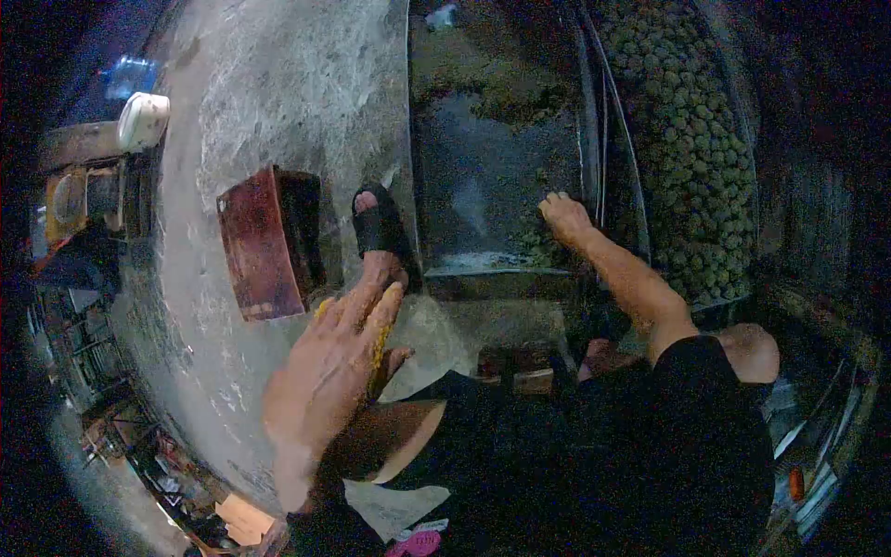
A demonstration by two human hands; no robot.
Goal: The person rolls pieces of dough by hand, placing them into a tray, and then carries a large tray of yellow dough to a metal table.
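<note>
My left hand (336, 367) is raised in front of me over my leg, fingers stretched out and holding nothing. Yellow stuff clings along the edges of its fingers. My right hand (566, 221) reaches over the right side of a long dark tray (464, 176), its fingers curled in. What they hold, if anything, is hidden. Beside and below that hand lies a loose strip of dark greenish crumbly material (536, 239). More of this material (520, 97) covers the tray's far part.
Right of the tray, a second tray holds many round greenish balls (691, 158). A reddish-brown box (252, 246) stands on the concrete floor (278, 111), left of my sandalled foot (379, 232). A white container (144, 121) and cluttered shelving (83, 325) are farther left.
</note>
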